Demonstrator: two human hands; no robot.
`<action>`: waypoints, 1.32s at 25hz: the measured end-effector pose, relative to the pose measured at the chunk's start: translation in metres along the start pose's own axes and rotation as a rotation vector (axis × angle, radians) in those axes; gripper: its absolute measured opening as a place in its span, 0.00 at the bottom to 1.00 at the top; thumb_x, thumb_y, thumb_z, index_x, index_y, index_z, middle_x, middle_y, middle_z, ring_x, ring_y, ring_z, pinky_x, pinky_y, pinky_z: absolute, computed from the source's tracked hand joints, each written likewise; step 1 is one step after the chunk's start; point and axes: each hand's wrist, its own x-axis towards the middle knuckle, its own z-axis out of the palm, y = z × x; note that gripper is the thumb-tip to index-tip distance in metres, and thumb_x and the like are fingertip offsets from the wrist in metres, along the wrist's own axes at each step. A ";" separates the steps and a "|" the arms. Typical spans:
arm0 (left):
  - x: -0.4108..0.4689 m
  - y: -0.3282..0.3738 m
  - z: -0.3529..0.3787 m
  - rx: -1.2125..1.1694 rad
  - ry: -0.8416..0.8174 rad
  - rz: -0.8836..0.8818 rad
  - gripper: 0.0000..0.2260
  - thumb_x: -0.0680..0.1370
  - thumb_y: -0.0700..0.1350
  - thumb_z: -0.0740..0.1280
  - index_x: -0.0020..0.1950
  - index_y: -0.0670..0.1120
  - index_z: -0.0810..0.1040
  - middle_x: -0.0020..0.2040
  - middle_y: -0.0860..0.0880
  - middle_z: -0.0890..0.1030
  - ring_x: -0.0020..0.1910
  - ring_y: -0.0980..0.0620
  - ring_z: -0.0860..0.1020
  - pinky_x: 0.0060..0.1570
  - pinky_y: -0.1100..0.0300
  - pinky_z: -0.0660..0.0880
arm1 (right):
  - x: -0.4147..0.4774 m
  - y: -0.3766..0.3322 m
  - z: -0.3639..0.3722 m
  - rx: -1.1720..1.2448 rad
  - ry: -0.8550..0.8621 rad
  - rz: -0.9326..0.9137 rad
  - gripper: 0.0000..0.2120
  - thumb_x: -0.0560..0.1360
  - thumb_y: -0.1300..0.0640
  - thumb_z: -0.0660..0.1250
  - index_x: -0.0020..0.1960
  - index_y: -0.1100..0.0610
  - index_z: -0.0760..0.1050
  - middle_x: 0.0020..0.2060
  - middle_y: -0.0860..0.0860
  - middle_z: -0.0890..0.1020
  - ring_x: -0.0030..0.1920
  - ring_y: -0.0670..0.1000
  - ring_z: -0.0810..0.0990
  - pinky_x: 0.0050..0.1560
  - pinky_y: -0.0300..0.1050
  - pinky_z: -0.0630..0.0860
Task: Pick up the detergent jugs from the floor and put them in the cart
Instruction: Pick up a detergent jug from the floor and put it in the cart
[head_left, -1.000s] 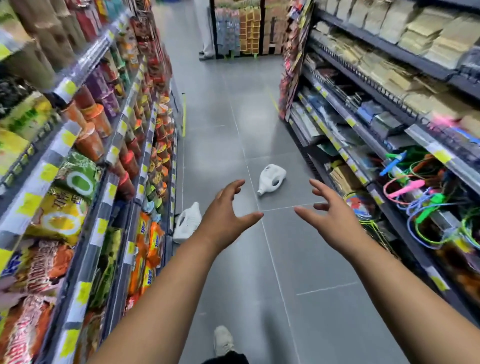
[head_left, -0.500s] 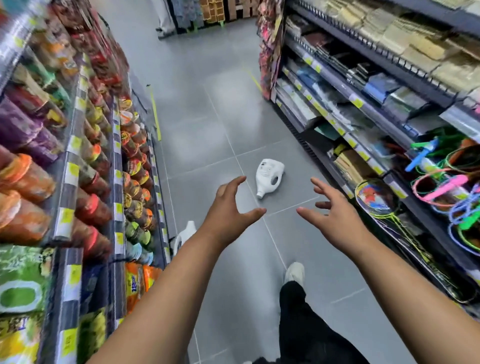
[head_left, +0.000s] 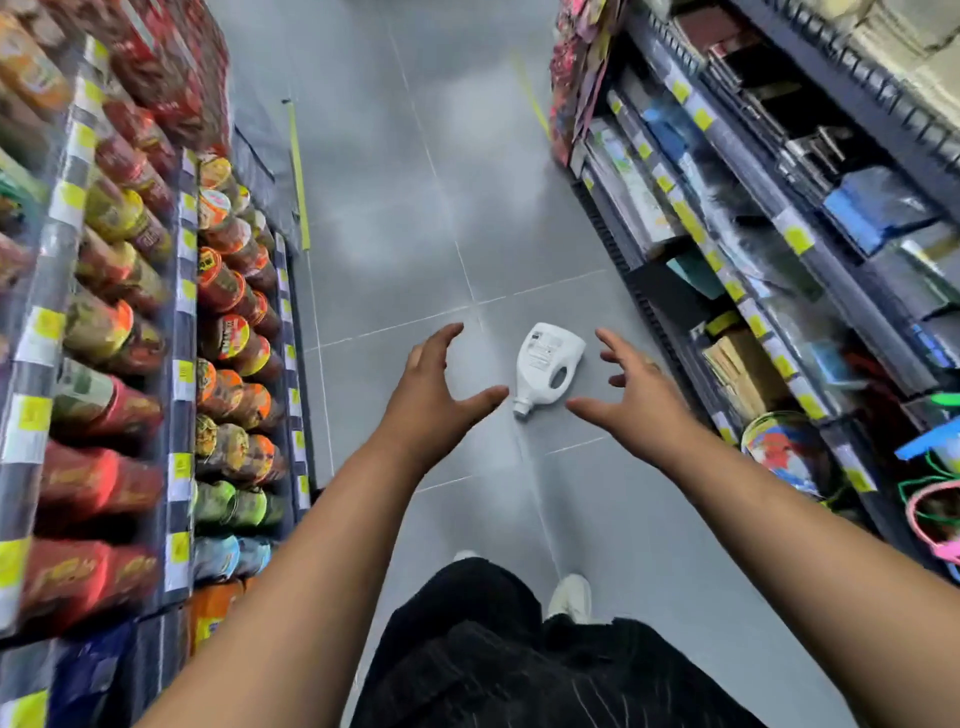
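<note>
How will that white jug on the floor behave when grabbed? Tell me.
The white jug looks like rigid moulded plastic: probably stiff, not floppy. Lying on a broad face, it likely won't roll. Smooth sides may be slippery.

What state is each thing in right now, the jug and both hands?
White detergent jug: lying on its side on the floor, untouched, cap end nearest the camera.
Left hand: open, fingers spread, holding nothing.
Right hand: open, fingers spread, holding nothing.
</note>
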 end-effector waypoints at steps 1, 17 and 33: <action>0.017 -0.002 -0.001 -0.006 -0.006 -0.011 0.35 0.71 0.54 0.74 0.74 0.59 0.60 0.73 0.52 0.65 0.68 0.54 0.69 0.63 0.59 0.68 | 0.021 -0.002 0.003 -0.014 0.005 0.004 0.41 0.69 0.51 0.76 0.75 0.43 0.59 0.70 0.51 0.66 0.64 0.50 0.71 0.60 0.45 0.70; 0.334 -0.105 0.127 -0.096 -0.019 -0.292 0.37 0.72 0.53 0.74 0.76 0.54 0.59 0.74 0.49 0.64 0.72 0.52 0.65 0.70 0.51 0.65 | 0.351 0.138 0.071 -0.053 -0.028 0.149 0.42 0.69 0.47 0.76 0.76 0.44 0.57 0.71 0.53 0.60 0.69 0.53 0.67 0.69 0.42 0.63; 0.454 -0.359 0.412 -0.111 -0.006 -0.456 0.45 0.68 0.58 0.75 0.77 0.59 0.51 0.75 0.48 0.60 0.71 0.50 0.67 0.69 0.53 0.67 | 0.580 0.437 0.184 -0.453 -0.279 -0.117 0.46 0.65 0.41 0.76 0.76 0.41 0.55 0.74 0.56 0.57 0.72 0.60 0.61 0.70 0.53 0.63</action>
